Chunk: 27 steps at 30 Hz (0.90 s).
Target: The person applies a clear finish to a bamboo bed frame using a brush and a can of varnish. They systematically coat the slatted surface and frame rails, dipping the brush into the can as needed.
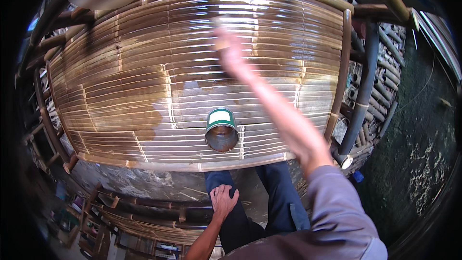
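Note:
My right hand [233, 58] reaches far over the bamboo slat bench [187, 101], smeared by motion. Its fingers are closed round what looks like a paintbrush [221, 43], whose pale, blurred tip is over the slats. My left hand [223, 200] rests on my left thigh, fingers spread, holding nothing. A tin can [221, 117] with a green band and white label is near the front edge of the slats. Its mouth faces me, with brown inside. Toward the back and left the slats are dark brown and glossy; the front middle is paler and greyish.
A bamboo frame rail [207, 166] runs along the front edge, with thick posts [368, 82] at the right side. Piled bamboo pieces [385, 77] lie beyond them. Another bamboo piece of furniture [144, 219] stands lower left. Dark mossy ground [418, 154] stretches along the right.

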Available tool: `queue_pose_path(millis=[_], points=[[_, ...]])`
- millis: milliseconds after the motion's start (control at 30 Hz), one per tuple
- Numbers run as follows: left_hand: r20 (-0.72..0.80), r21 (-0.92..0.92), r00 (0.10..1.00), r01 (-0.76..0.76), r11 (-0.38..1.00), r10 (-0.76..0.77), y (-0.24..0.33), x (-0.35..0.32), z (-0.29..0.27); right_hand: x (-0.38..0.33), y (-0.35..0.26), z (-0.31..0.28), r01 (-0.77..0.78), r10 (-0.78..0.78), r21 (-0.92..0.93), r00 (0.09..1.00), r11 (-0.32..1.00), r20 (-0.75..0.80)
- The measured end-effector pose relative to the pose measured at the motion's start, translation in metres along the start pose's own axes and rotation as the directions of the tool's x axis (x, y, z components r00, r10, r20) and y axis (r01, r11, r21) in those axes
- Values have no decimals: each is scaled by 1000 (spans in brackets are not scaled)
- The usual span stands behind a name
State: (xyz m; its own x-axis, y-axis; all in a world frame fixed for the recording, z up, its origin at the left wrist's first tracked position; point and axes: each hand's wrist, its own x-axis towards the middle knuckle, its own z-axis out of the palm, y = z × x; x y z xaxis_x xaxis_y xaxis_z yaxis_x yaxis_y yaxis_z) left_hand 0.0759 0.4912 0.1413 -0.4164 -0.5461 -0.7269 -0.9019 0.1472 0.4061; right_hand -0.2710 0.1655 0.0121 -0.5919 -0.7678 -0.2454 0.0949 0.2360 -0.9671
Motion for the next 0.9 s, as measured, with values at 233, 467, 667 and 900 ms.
queue_pose_path(millis=[233, 467, 667, 900], points=[[8, -3, 1000, -11, 1000, 11, -12, 4, -29, -17, -13, -9, -13, -19, 139, 973, 990, 230], [28, -26, 999, -27, 999, 28, -27, 7, -35, -53, 24, -293, 134, -485, -751, 832, 647, -270], [62, 66, 998, -33, 997, 29, -9, 9, -42, -89, 18, -38, 396, -359, -131, 903, 909, 238], [64, 80, 997, -40, 996, 35, -11, 9, -25, -107, 39, -316, 49, -141, -345, 958, 937, -248]])
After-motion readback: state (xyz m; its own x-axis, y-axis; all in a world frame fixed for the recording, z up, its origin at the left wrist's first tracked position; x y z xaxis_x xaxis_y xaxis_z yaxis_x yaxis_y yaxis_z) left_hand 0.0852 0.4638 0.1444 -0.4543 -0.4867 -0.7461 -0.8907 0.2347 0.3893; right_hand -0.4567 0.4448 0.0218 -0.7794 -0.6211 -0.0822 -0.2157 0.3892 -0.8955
